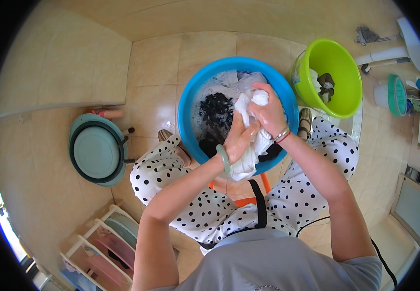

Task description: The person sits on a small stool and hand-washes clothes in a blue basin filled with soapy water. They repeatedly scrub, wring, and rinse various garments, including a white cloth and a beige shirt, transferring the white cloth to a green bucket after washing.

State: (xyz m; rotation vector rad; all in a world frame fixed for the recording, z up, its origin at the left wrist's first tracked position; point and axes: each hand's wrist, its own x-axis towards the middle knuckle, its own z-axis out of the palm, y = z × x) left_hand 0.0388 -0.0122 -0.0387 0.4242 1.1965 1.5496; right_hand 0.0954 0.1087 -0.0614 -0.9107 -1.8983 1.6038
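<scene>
Two hands share one white cloth above a blue basin. The left hand bears on the cloth's middle from the left; its grip is closed around the fabric. The right hand holds the bunched far end, its grip curled about a wad, thumb toward the left.

Governing relation: the cloth lies directly between both grips, with its long axis running from the wearer outward and leaning slightly right at the far end. Both hands are in contact; the right is nearer the far end, the left nearer the loose end, which hangs across the basin's near rim. Whether that end touches the rim cannot be determined.

Not visible: the left fingertips, behind fabric, and the basin floor, beneath suds, dark cloth and pale cloth. The white cloth's folds conceal its garment type. Water depth cannot be read.
</scene>
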